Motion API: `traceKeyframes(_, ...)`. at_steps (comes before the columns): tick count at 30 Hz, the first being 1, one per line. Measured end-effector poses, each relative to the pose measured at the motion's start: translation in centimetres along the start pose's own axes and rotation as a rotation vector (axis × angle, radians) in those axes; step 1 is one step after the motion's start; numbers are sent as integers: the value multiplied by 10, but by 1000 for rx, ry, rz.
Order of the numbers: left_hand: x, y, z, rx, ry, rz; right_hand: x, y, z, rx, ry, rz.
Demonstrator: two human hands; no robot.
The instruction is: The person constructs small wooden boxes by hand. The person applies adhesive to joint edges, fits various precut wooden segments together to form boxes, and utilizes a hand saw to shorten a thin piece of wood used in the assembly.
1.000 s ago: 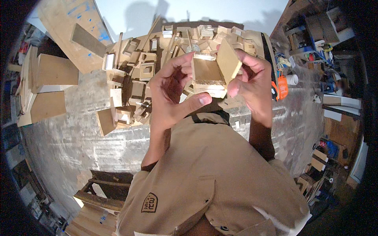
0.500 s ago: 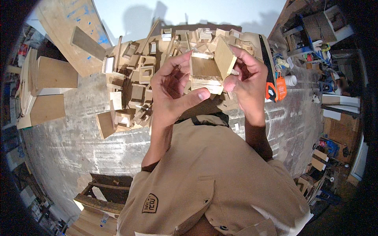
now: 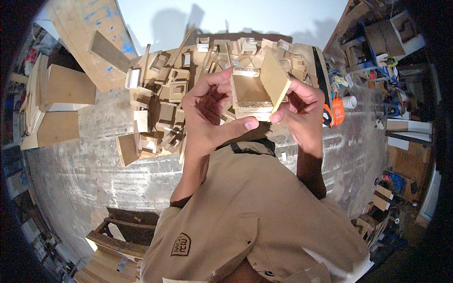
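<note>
One small, open, tan wooden box (image 3: 251,90) is near 12 o'clock; left hand (image 3: 207,111) grasps its 9 o'clock side and near edge, right hand (image 3: 302,111) its raised 3 o'clock panel (image 3: 275,78). Scuffed grey floor (image 3: 104,188) extends toward 8 o'clock.

Far end's basically one plain white wall (image 3: 264,14), lit pretty bright, with fuzzy grey shadows thrown across it. The floor (image 3: 113,179) is grey and seriously scuffed, whitish streaks everywhere. Far left there's a big plywood sheet (image 3: 101,59) with blue smudges, and near left sits a dark wooden frame (image 3: 115,243). Right side's cluttered shelving (image 3: 410,126), way dimmer, so the details are hard to make out.
</note>
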State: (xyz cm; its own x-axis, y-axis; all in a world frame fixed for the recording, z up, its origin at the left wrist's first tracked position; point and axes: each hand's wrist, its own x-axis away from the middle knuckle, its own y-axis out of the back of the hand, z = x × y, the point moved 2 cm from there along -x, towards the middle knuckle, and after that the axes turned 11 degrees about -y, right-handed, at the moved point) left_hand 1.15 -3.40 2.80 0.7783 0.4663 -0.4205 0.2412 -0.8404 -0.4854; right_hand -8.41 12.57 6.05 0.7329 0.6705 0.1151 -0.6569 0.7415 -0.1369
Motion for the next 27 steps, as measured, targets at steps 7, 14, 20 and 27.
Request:
traceKeyframes(7,4,-5,-1,-14,1,-7,6,1,4,29,25,-29)
traceKeyframes(14,7,-15,4,174,87,-149,7,1,7,61,141,-49)
traceKeyframes(20,18,-11,6,412,289,-277,8,4,10,83,61,-113)
traceKeyframes(27,22,-14,5,628,264,-248,11,7,13,32,7,-92)
